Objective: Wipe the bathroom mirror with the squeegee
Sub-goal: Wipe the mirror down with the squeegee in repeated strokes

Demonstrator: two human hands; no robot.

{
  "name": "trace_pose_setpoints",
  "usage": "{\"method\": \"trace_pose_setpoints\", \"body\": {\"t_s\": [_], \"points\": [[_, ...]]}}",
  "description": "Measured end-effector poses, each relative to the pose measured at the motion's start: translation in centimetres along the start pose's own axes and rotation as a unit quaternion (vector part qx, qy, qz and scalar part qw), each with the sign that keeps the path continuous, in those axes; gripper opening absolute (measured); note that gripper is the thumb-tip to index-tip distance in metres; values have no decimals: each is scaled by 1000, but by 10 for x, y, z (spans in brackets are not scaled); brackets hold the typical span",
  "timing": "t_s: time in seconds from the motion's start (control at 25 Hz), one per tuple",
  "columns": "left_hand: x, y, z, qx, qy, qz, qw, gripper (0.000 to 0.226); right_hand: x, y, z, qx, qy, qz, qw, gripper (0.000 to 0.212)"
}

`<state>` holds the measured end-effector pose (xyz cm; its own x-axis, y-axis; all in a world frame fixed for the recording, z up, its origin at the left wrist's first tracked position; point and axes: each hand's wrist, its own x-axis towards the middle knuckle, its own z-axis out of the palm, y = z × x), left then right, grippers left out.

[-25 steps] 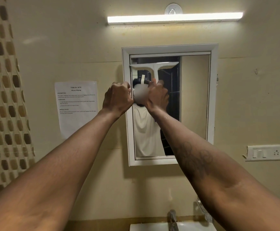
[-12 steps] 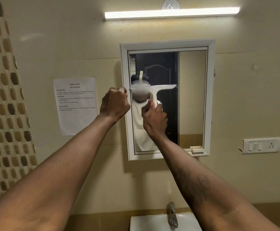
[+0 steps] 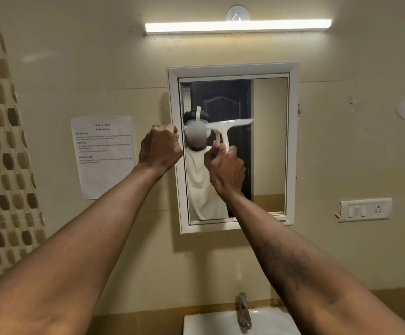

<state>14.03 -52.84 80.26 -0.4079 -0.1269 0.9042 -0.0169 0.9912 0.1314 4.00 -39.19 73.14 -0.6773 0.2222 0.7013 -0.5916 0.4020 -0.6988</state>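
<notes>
1. I counted one squeegee [image 3: 223,131], one mirror [image 3: 269,141] and two bare hands. Both arms reached up from 6 o'clock.
2. The white squeegee sat over the upper left of the glass. It was blurred, so I could not tell whether its blade touched.
3. The blade's long axis ran nearly level, from 9 to 3 o'clock, with the 3 o'clock end a little higher. The handle pointed down toward 6 o'clock.
4. The right hand [image 3: 225,170] had its fingers and thumb wrapped around the handle's lower end.
5. The left hand [image 3: 160,148] was a tight fist with nothing seen in it, at the mirror frame's left edge.
6. Around the mirror were one tube light [image 3: 237,25] at 12 o'clock, one printed sheet [image 3: 103,155] at 9, one switch plate [image 3: 364,210] at 4, and one tap [image 3: 243,310] and one basin [image 3: 220,322] at 6.
</notes>
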Motion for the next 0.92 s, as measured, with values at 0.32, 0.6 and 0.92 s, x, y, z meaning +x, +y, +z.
{"method": "trace_pose_setpoints", "body": {"t_s": [0.32,0.6,0.92], "points": [[15,5,4,-3,30,24,999,21,80,-47,-19,32,35,-47,998,41],[24,-4,11,-1,32,9,999,22,100,-49,-13,22,34,-53,998,42],[13,-2,24,-7,18,8,1000,28,72,-17,0,-21,24,-29,999,42]]}}
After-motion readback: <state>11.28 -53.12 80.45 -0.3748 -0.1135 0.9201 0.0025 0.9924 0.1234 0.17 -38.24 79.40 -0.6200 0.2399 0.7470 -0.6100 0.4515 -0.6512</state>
